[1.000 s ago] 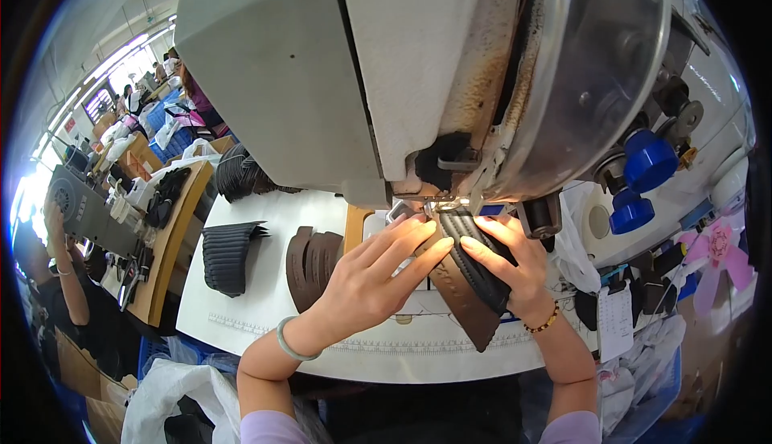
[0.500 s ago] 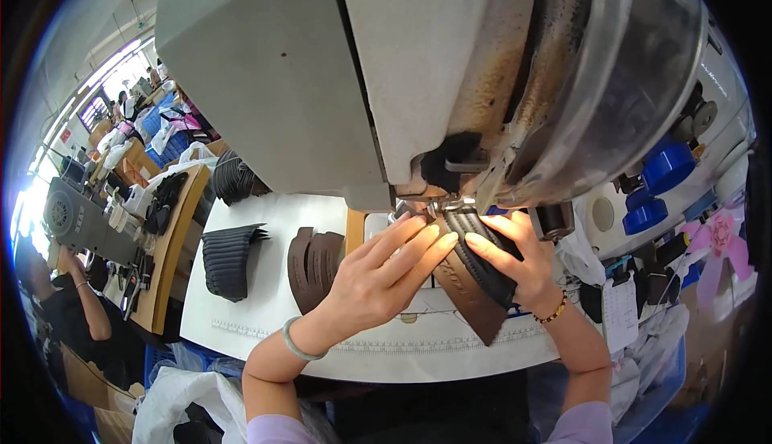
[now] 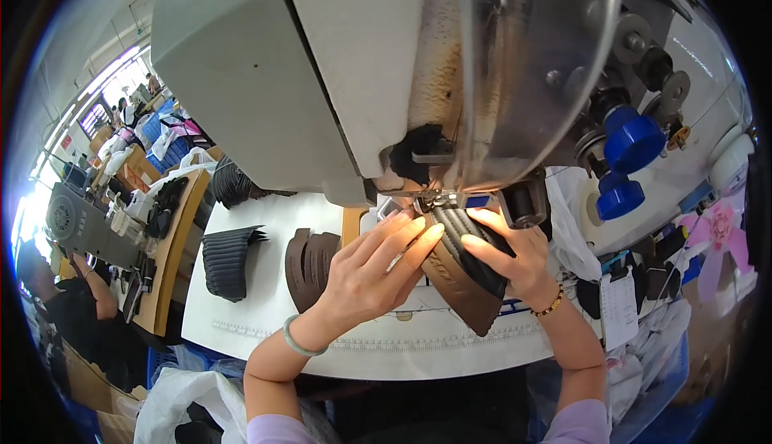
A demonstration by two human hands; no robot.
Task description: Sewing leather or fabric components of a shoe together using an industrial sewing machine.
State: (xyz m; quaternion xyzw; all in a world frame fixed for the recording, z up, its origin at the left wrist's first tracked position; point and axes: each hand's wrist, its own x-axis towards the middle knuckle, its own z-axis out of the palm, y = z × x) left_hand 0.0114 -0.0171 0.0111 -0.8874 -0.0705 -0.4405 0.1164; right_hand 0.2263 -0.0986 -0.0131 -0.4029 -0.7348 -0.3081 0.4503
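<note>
Under the needle area of a grey sewing machine (image 3: 265, 82) lies a brown leather piece (image 3: 458, 293), its pointed end toward me. A black ribbed padded strip (image 3: 474, 251) runs along its right side. My left hand (image 3: 371, 265) presses close-set, nearly straight fingers on the brown piece's upper left part; its thumb is mostly hidden. My right hand (image 3: 519, 261) holds the ribbed strip from the right, with thumb and forefinger on top and the other fingers hidden. The machine's foot (image 3: 438, 200) sits just beyond my fingertips, under a bright lamp glow.
Left on the white table (image 3: 265, 315) lie black ribbed pieces (image 3: 227, 263) and brown leather pieces (image 3: 310, 263). A clear shield (image 3: 555, 82) and blue knobs (image 3: 631, 138) are at upper right. A white bag (image 3: 181, 404) hangs below left. Another person (image 3: 84, 307) sits far left.
The leather piece's pointed end has slid slightly away from me, toward the machine. Both hands have shifted a little with it. My view of the machine has shifted, showing more of the blue knobs.
</note>
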